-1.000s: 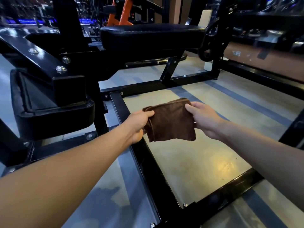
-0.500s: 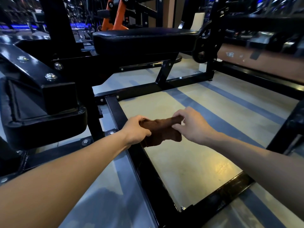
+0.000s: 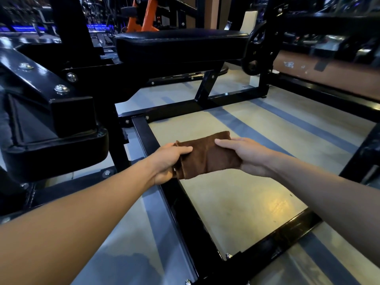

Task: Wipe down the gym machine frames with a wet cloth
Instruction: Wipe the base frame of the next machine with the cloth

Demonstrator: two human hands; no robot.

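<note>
Nearest the camera, two bare forearms reach forward over the floor (image 3: 236, 204). A black cross bar (image 3: 273, 241) of the machine's base frame lies under them, bolted at its near left corner to a long rail (image 3: 181, 204) that runs away from the viewer.

Above that rail, both hands hold a folded brown cloth (image 3: 207, 157) in the air; it touches no metal. The left hand (image 3: 166, 163) grips the cloth's left end, thumb curled over the top and the other fingers hidden beneath. The right hand (image 3: 244, 155) holds the right end, thumb laid fairly straight across the top face, fingers tucked underneath out of sight. The cloth is doubled into a thick pad with loose layered edges showing at the left.

The step in hand looks like readying the pad before wiping. To do it well, the loose edges are best kept gathered inside the left hand's grip so that a smooth, flat face goes down on the metal. The long rail lies directly below and seems the natural place to begin, working along its top, then its sides, with extra care round the bolts where dirt collects.

Further off, that rail meets a far cross bar (image 3: 185, 108) at a bolted corner. Beyond it a slanted strut (image 3: 205, 87) rises to a black padded seat (image 3: 178, 46), with a second pad (image 3: 51, 149) at the left.
</note>
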